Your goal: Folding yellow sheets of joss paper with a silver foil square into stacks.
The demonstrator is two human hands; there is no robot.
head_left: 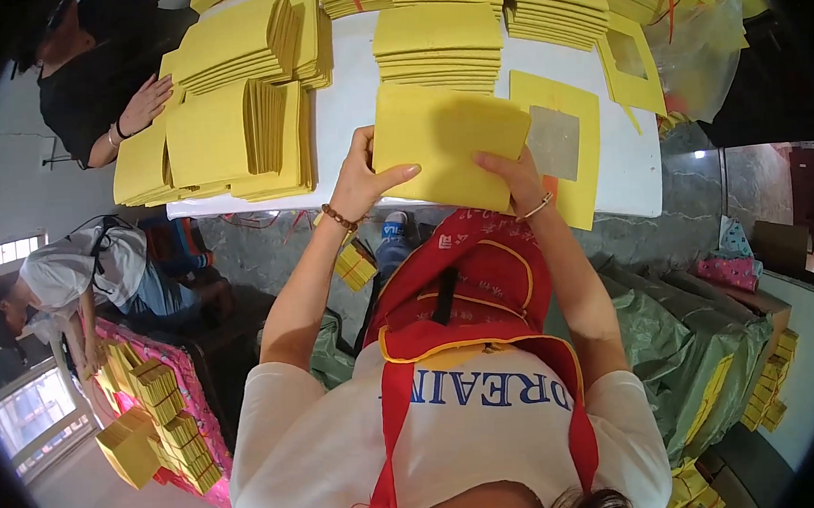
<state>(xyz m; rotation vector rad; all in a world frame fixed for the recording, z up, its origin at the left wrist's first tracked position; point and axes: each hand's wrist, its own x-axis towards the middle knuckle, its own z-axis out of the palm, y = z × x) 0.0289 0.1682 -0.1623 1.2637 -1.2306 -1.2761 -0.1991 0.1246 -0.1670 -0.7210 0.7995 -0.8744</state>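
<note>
Over the near edge of the white table I hold a yellow paper piece [446, 138], flat-faced and roughly rectangular. My left hand [369, 176] grips its left side, thumb laid across the front. On the right side, my right hand [513, 179] pinches it the same way. The fingers behind the paper are hidden, and I cannot tell whether it is one folded sheet or several. Just right of it lies a larger yellow sheet [588, 137] with a grey rectangular patch. Beyond it sits a stack of folded yellow papers [436, 40].
More yellow stacks [228, 125] cover the left of the white table [345, 103]. A co-worker's hand [145, 104] rests on one. Another person [106, 266] works by a pink-covered table [190, 387] with yellow bundles. A clear plastic bag [695, 54] hangs at the right corner; green sacks [677, 329] stand below.
</note>
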